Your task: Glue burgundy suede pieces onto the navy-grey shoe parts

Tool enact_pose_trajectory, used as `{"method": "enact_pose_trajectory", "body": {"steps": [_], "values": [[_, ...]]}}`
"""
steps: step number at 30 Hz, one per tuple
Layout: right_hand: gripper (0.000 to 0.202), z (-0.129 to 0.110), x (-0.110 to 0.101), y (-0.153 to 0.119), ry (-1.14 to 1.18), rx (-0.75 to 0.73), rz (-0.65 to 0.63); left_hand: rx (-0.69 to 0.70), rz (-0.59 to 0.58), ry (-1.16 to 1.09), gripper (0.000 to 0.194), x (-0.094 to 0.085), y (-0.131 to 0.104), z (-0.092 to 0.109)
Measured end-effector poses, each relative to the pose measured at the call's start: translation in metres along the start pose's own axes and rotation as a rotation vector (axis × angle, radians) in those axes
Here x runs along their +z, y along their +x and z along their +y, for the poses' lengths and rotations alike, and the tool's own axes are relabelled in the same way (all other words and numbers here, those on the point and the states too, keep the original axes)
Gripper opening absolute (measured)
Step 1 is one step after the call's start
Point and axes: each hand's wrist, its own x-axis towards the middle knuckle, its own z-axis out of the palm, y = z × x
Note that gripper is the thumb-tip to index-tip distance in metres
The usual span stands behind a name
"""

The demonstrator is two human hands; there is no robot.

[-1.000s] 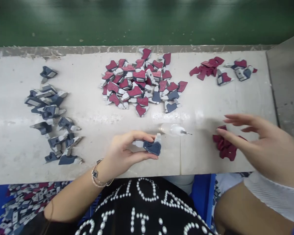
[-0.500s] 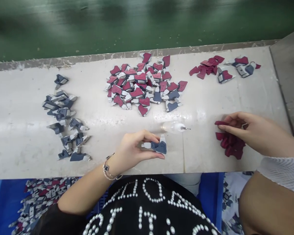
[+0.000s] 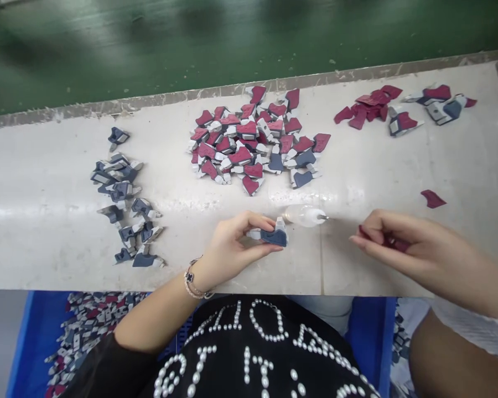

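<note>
Between the left hand and the right hand, a passage opens over the near part of the surface, with the bottle jutting into its far side. Farther out, the heap of red-topped parts blocks the middle, leaving a lane beside the blue-grey parts at left and a narrower gap before the red pieces at right.

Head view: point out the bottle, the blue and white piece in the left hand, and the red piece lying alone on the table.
Bottle (image 3: 304, 215): head view, middle of its body.
Blue and white piece (image 3: 276, 237): head view, on its blue side.
Red piece (image 3: 432, 199): head view, middle of its upper face.
</note>
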Motion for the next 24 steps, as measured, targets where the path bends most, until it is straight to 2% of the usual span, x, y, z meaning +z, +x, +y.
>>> {"method": "enact_pose_trajectory", "body": {"steps": [4, 6, 8, 12, 15, 18, 24], "values": [[0.021, -0.025, 0.020, -0.009, 0.232, -0.209, -0.144, -0.032, -0.011, 0.020, 0.028, 0.003, -0.003, 0.005], [0.022, -0.033, 0.029, -0.012, 0.274, -0.292, -0.179, -0.046, -0.017, 0.035, 0.029, 0.004, -0.005, 0.009], [0.026, -0.039, 0.037, -0.015, 0.317, -0.261, -0.195, -0.057, -0.006, 0.058, 0.028, 0.005, -0.007, 0.011], [0.022, -0.046, 0.044, -0.018, 0.451, -0.047, -0.222, -0.033, 0.073, 0.122, 0.028, 0.005, -0.011, 0.011], [0.024, -0.050, 0.041, -0.015, 0.461, -0.115, -0.315, -0.013, 0.099, 0.149, 0.028, 0.007, -0.013, 0.010], [0.020, -0.057, 0.040, -0.011, 0.477, -0.163, -0.349, 0.006, 0.129, 0.149, 0.026, 0.011, -0.017, 0.010], [0.023, -0.069, 0.052, -0.008, 0.592, -0.065, -0.251, 0.086, 0.162, 0.234, 0.024, 0.018, -0.019, 0.011]]}}
